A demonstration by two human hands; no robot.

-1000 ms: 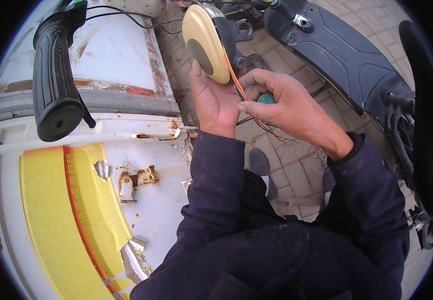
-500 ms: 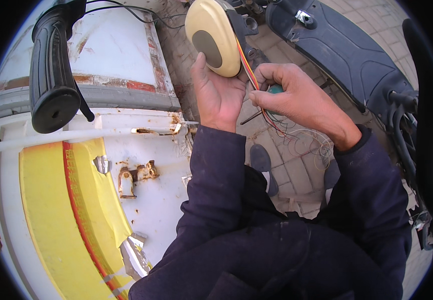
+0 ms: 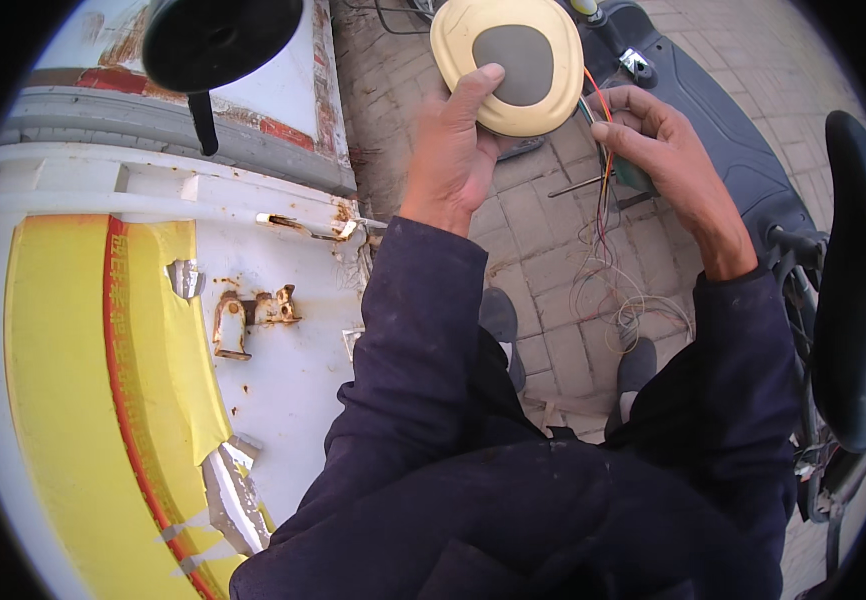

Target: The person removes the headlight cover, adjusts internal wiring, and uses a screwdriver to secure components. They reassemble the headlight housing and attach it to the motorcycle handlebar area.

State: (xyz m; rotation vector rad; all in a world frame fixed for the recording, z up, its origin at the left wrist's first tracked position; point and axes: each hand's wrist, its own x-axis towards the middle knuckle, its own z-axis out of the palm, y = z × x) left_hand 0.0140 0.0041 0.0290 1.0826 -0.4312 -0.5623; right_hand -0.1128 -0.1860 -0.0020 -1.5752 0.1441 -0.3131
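My left hand [image 3: 453,150] grips a rounded cream casing [image 3: 553,30] with a grey oval centre, its thumb lying on the grey part. The fingers behind it are mostly hidden. To the right, my right hand [image 3: 668,155] pinches several coloured wires [image 3: 598,90] at the casing's edge between thumb and forefinger. A screwdriver [image 3: 636,178] with a green handle rests in the same hand, its metal shaft pointing left. Below hangs a loose tangle of thin wires [image 3: 608,290].
On the left is a white metal body panel [image 3: 293,400] with a yellow sheet [image 3: 63,400] and a rusty latch [image 3: 253,315]. A black handlebar grip [image 3: 218,45] juts in above. Dark scooter bodywork [image 3: 733,130] and a black seat [image 3: 858,290] stand right, over paving [image 3: 553,260].
The casing has turned so its grey front faces me more fully, and sits further right in view. My right hand also shows further right, still on the wires. The whole view has shifted.
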